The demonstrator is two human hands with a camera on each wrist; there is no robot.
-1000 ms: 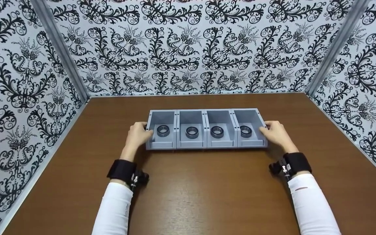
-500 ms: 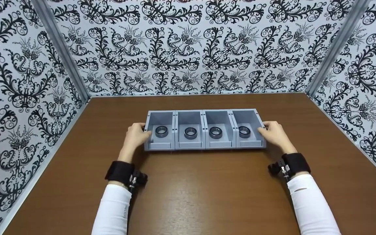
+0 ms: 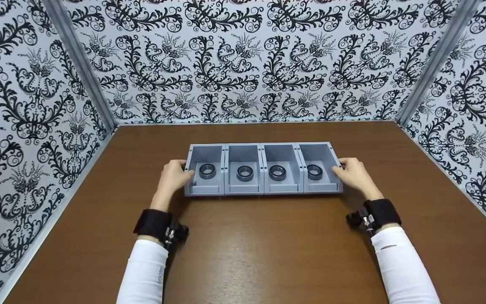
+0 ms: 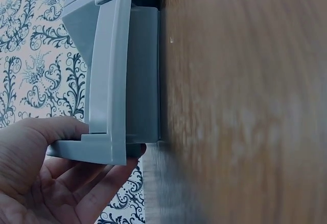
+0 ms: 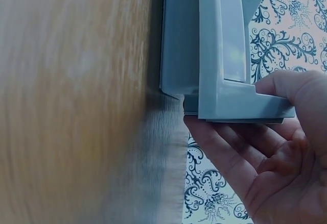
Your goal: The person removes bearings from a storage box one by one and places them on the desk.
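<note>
We have four joined grey bins in a row on the tabletop, a dark ring lying in each. Our left hand grips the left end, our right hand the right, thumbs inside, fingers outside. Patterned walls stand behind and at both sides.

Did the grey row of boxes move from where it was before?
Yes, a little: the grey row of boxes has shifted left and slightly away from the back wall, judged against that wall's left corner in the head view.
</note>
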